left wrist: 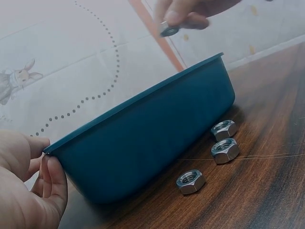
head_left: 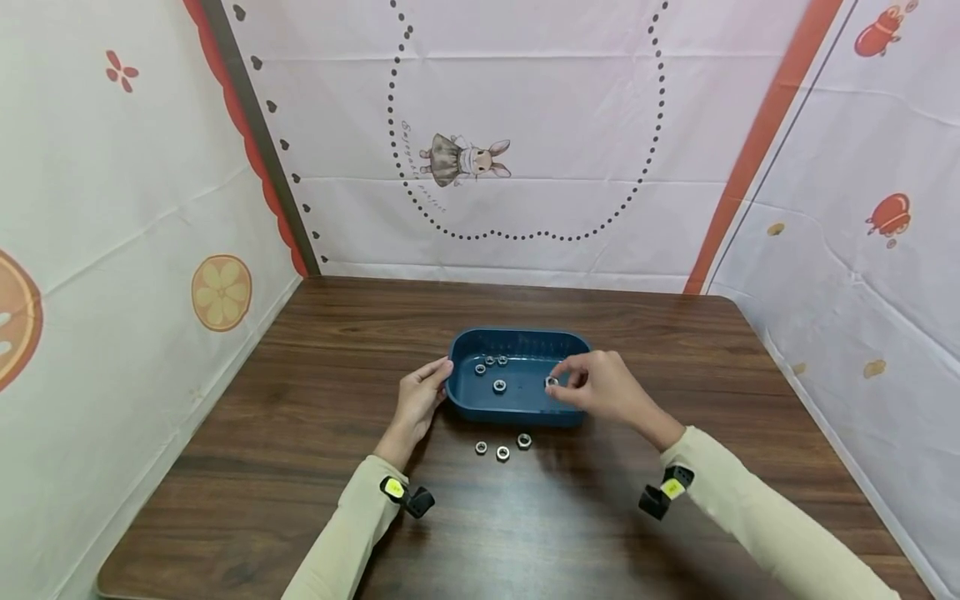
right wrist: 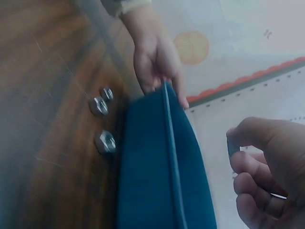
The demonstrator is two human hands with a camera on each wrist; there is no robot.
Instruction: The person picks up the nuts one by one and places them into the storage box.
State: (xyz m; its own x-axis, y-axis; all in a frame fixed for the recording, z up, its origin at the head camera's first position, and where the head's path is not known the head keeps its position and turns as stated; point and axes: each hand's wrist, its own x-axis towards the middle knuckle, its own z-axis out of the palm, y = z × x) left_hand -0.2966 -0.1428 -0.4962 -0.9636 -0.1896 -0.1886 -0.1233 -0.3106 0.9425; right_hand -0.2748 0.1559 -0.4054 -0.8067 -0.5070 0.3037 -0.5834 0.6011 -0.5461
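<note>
A blue plastic bin (head_left: 480,414) stands on the wooden table with several metal hex nuts (head_left: 499,386) lying on its floor. My left hand (head_left: 418,400) pinches the bin's left rim between thumb and fingers, as the left wrist view also shows. Over the bin's right part, my right hand (head_left: 603,387) holds one hex nut (left wrist: 169,29) between thumb and fingertips, above rim height. Three more hex nuts lie on the table in front of the bin: a left one (head_left: 481,447), a middle one (head_left: 502,453) and a right one (head_left: 524,441).
The brown wooden table (head_left: 315,400) reaches to a printed cloth wall (head_left: 540,150) behind, with more cloth at both sides. Each sleeved wrist wears a small black camera, the left camera (head_left: 420,502) and the right camera (head_left: 655,502).
</note>
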